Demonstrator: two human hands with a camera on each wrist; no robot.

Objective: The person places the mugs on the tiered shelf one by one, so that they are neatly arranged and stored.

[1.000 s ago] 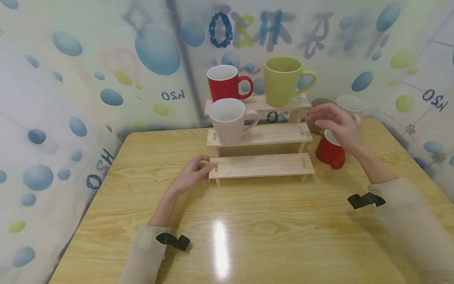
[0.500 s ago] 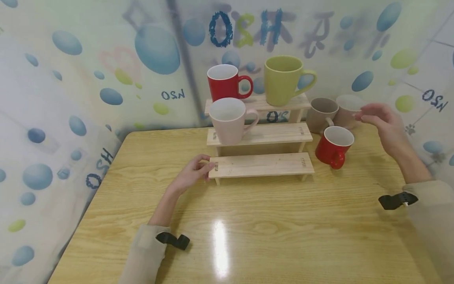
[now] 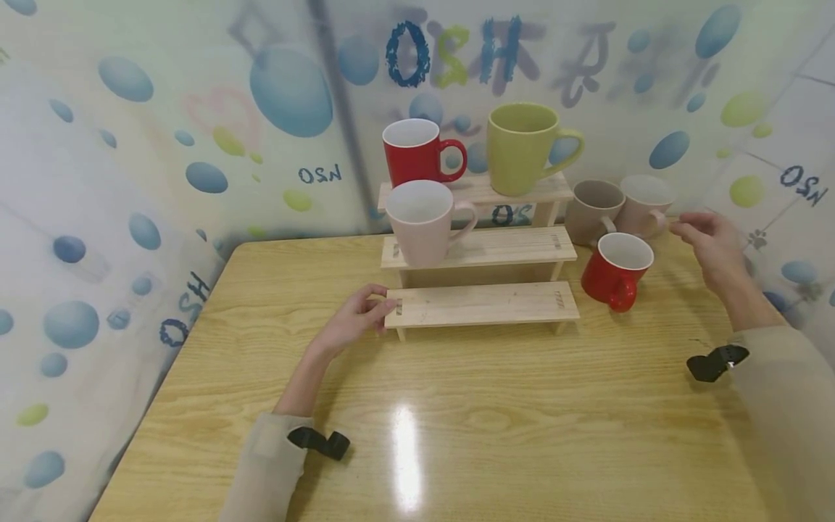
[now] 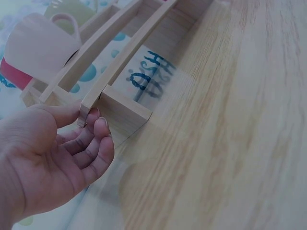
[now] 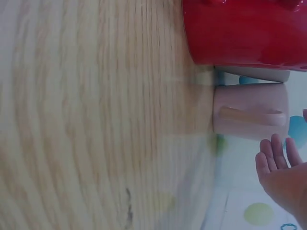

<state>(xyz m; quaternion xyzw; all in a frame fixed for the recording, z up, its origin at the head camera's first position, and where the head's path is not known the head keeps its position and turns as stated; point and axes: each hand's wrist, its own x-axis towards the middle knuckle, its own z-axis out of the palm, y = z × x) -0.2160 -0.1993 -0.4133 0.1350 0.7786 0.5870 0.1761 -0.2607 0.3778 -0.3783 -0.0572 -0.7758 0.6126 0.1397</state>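
My left hand (image 3: 355, 315) pinches the left end of the lowest step of a three-tier wooden rack (image 3: 483, 304). In the left wrist view, its thumb lies on the board's edge and the fingers curl beneath. To the right, my right hand (image 3: 714, 250) holds nothing. It hovers beside a pale pink mug (image 3: 642, 203), whose handle (image 5: 249, 116) shows in the right wrist view; a small gap seems to lie between them. A grey-brown mug (image 3: 592, 206) stands left of that mug, and a red mug (image 3: 613, 272) in front, its handle facing me.
The rack's top step carries another red mug (image 3: 412, 154) and a yellow-green mug (image 3: 520, 152). A light pink mug (image 3: 420, 225) stands at the left of the middle step. Behind the wooden table (image 3: 496, 420) hangs a patterned backdrop (image 3: 293, 94).
My right hand has moved right from above the red and grey-brown mugs to beside the pale pink mug, and slightly lower lately. My left hand and the rack keep their places.
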